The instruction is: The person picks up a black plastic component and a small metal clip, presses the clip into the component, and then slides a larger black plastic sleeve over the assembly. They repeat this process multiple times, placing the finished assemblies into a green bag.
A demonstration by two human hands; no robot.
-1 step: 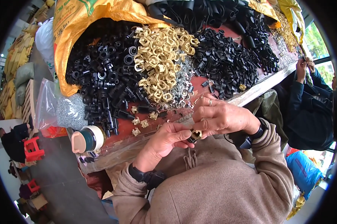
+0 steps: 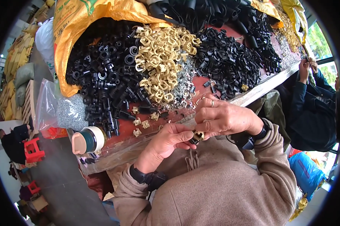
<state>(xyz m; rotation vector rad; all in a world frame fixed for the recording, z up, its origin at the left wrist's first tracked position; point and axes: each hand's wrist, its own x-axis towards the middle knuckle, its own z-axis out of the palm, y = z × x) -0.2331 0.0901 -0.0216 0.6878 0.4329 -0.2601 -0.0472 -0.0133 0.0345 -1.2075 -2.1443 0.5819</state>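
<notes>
Just off the table's front edge, my left hand (image 2: 166,141) pinches a small black plastic part with a tan clip piece (image 2: 197,137) between thumb and fingers. My right hand (image 2: 226,117) bends over the same part from the right, its fingers closed on the upper end; its thumb is hidden. Several loose tan clips (image 2: 137,132) lie on the red table top (image 2: 121,140) beyond my left hand. Farther back are a heap of tan clips (image 2: 160,64) and a heap of black ring-ended fittings (image 2: 104,71).
Small black pieces (image 2: 226,60) are heaped at the back right, beside silvery metal bits (image 2: 187,77). A lidded cup (image 2: 89,140) stands at the table's left corner by a clear bag of screws (image 2: 72,111). Another person (image 2: 313,101) is at the right. Yellow sacking (image 2: 66,49) rims the heaps.
</notes>
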